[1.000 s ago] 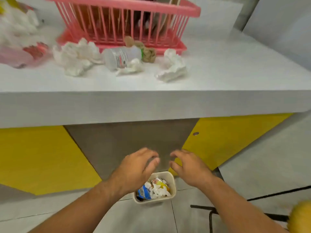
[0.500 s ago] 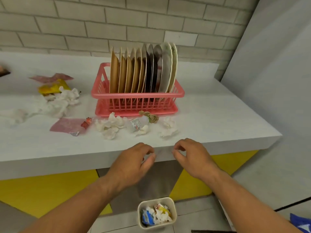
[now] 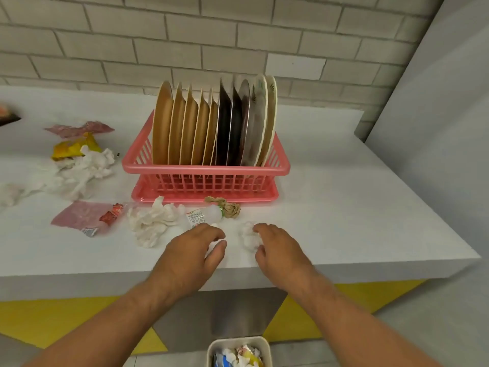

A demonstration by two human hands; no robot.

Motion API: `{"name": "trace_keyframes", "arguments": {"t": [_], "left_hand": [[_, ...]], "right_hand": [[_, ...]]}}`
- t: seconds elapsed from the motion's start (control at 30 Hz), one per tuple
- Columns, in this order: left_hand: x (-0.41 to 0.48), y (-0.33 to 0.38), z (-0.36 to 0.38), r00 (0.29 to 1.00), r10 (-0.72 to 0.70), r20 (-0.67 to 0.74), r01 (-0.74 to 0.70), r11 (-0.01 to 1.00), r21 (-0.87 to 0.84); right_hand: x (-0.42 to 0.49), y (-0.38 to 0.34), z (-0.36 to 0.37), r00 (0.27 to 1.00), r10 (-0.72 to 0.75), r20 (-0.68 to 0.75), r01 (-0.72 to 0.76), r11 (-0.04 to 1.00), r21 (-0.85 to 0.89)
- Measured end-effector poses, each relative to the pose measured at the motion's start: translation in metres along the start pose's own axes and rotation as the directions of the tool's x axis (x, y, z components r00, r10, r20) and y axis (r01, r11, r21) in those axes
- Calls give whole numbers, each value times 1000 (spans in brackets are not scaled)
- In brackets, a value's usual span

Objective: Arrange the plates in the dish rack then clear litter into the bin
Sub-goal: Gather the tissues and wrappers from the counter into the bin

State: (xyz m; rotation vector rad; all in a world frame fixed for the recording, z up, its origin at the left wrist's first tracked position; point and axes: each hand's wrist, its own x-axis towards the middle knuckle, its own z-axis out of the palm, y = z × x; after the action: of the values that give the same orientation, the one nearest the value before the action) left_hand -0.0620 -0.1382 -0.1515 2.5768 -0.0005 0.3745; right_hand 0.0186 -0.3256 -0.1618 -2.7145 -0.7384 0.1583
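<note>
Although the bin point(image 3: 239, 350) on the floor is cut off by the lower edge, paper litter shows inside it. The left hand point(image 3: 189, 254) partly hides a small white scrap, so I cannot tell if it grips. The right hand point(image 3: 277, 251) curls half open against a crumpled tissue point(image 3: 248, 237). The plates point(image 3: 211, 125) stand in the pink rack point(image 3: 203, 168). Half a second ago both hands hung before the counter edge; now they are over the counter point(image 3: 330, 207)

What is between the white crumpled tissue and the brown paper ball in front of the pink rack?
A small plastic bottle lies on its side between the tissue and the brown paper ball, seen from the head camera.
</note>
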Motion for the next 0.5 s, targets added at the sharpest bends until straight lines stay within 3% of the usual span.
{"name": "trace_keyframes", "arguments": {"t": [0.13, 0.27, 0.33, 0.5], "left_hand": [[19, 8, 7, 999, -11, -35, 12, 999, 36], [47, 21, 6, 987, 88, -131, -47, 957, 288], [66, 27, 9, 995, 77, -71, -39, 902, 430], [99, 30, 33, 989, -130, 78, 49, 761, 646]], "right_hand": [[3, 27, -13, 999, 10, -31, -6, 993, 115], [8, 48, -16, 999, 1, 36, -3, 999, 49], [7, 51, -14, 998, -36, 54, 39, 999, -38], [9, 57, -17, 997, -73, 16, 75, 978, -196]]}}
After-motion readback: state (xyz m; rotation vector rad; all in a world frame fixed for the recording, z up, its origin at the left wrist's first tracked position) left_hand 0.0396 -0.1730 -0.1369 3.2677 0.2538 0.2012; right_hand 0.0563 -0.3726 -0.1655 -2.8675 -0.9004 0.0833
